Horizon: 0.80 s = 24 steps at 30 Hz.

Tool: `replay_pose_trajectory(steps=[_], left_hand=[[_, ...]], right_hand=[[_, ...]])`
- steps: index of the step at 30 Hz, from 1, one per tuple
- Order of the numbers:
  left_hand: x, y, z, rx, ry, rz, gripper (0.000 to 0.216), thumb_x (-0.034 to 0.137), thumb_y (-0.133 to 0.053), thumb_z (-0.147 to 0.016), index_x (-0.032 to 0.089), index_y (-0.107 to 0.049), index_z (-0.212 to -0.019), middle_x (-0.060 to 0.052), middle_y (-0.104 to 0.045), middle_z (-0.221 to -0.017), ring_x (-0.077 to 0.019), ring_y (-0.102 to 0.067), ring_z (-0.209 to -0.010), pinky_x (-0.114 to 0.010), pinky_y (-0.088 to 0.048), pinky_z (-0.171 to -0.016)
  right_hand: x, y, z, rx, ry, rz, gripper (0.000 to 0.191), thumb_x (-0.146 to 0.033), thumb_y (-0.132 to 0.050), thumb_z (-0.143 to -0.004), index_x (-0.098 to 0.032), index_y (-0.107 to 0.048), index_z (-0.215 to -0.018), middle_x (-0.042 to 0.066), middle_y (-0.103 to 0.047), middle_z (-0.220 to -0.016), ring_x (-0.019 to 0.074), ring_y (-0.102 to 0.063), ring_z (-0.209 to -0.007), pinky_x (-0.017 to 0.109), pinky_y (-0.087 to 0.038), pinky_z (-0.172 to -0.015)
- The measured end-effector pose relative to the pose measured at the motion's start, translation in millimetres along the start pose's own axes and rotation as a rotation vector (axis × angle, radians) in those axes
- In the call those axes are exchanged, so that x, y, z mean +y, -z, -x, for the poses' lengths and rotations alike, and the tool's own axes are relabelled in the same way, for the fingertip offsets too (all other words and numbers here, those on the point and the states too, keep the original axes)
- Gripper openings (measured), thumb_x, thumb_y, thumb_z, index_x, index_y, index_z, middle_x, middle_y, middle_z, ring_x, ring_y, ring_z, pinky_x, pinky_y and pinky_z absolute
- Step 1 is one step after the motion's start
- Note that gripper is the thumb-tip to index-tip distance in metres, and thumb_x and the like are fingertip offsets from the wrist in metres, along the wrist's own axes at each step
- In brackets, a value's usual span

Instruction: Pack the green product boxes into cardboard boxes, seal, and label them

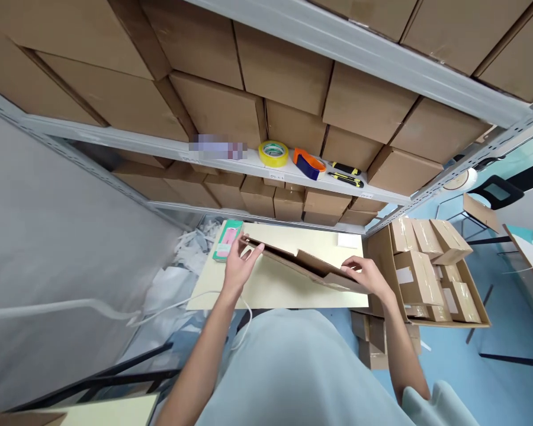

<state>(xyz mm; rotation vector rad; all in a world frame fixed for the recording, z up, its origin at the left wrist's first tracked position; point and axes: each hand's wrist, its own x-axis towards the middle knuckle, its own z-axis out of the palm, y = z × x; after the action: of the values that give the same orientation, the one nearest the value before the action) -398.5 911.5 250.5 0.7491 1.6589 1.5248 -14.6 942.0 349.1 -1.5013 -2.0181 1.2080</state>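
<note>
A flat, unfolded cardboard box [299, 263] lies tilted above a small pale table [275, 290]. My left hand [238, 265] grips its left end with fingers curled round the edge. My right hand [365, 276] holds its right end, fingers pressed on the cardboard. A green packet with a pink item [227, 239] lies on the table's far left corner, just beyond my left hand. A small white card [347, 239] rests at the table's far right corner.
A metal shelf [266, 168] behind the table carries yellow tape [273, 153], an orange-and-blue tape dispenser [308, 163] and two utility knives [345, 173], amid stacked cartons. An open carton [426, 272] of sealed small boxes stands to the right. White scraps [190, 248] and a cable lie left.
</note>
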Motion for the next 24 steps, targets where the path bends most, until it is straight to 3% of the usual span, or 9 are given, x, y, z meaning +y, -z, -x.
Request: replay_pose_trajectory(steps=[4, 6, 11, 15, 20, 24], left_hand=[[4.6, 11.9, -5.3, -0.028, -0.069, -0.105, 0.103, 0.031, -0.088, -0.071, 0.026, -0.046, -0.165, -0.018, -0.060, -0.159, -0.0329, -0.056, -0.152, -0.048, -0.047, -0.126], [13.7, 15.0, -10.7, -0.051, -0.151, -0.247, 0.097, 0.027, -0.083, -0.070, 0.025, -0.051, -0.162, -0.016, -0.061, -0.157, -0.0332, -0.060, -0.146, -0.048, -0.044, -0.128], [41.0, 12.6, -28.0, -0.220, -0.327, -0.543, 0.043, 0.027, -0.074, -0.076, 0.028, -0.083, -0.117, -0.010, -0.075, -0.130, -0.0352, -0.066, -0.127, -0.047, -0.043, -0.126], [49.1, 8.9, -45.6, -0.369, -0.377, -0.681, 0.017, 0.034, -0.074, -0.079, 0.031, -0.085, -0.092, -0.010, -0.079, -0.101, -0.0372, -0.068, -0.107, -0.051, -0.048, -0.116], [50.2, 5.5, -64.3, -0.463, -0.436, -0.757, 0.026, 0.054, -0.074, -0.087, 0.031, -0.085, -0.088, -0.012, -0.079, -0.095, -0.0364, -0.070, -0.097, -0.047, -0.053, -0.101], [56.9, 3.6, -66.7, -0.475, -0.445, -0.763, 0.028, 0.055, -0.072, -0.090, 0.031, -0.085, -0.086, -0.012, -0.079, -0.092, -0.0365, -0.069, -0.098, -0.044, -0.054, -0.091]], right_hand=[[-5.7, -6.6, 6.7, 0.028, -0.016, 0.074, 0.029, -0.050, -0.067, -0.101, -0.024, -0.078, -0.099, 0.006, -0.083, -0.105, 0.0244, -0.077, -0.097, 0.037, -0.057, -0.092], [-9.8, -10.6, 12.6, 0.045, -0.042, 0.105, 0.029, -0.051, -0.069, -0.100, -0.024, -0.078, -0.100, 0.007, -0.083, -0.106, 0.0251, -0.077, -0.098, 0.038, -0.058, -0.094], [-24.1, -21.1, 35.5, 0.197, -0.028, 0.153, 0.039, -0.062, -0.069, -0.101, -0.025, -0.078, -0.102, 0.009, -0.080, -0.110, 0.0267, -0.074, -0.097, 0.038, -0.058, -0.089], [-39.2, -35.3, 55.4, 0.271, -0.101, 0.226, 0.044, -0.066, -0.063, -0.105, -0.026, -0.079, -0.094, 0.005, -0.072, -0.080, 0.0231, -0.066, -0.072, 0.034, -0.051, -0.067], [-45.3, -56.9, 63.2, 0.201, -0.313, 0.432, 0.035, -0.053, -0.058, -0.111, -0.027, -0.081, -0.114, 0.004, -0.076, -0.076, 0.0263, -0.073, -0.071, 0.033, -0.046, -0.066], [-46.9, -64.3, 61.9, 0.246, -0.391, 0.563, 0.040, -0.053, -0.055, -0.113, -0.025, -0.082, -0.119, 0.010, -0.082, -0.084, 0.0302, -0.079, -0.078, 0.033, -0.046, -0.067]])
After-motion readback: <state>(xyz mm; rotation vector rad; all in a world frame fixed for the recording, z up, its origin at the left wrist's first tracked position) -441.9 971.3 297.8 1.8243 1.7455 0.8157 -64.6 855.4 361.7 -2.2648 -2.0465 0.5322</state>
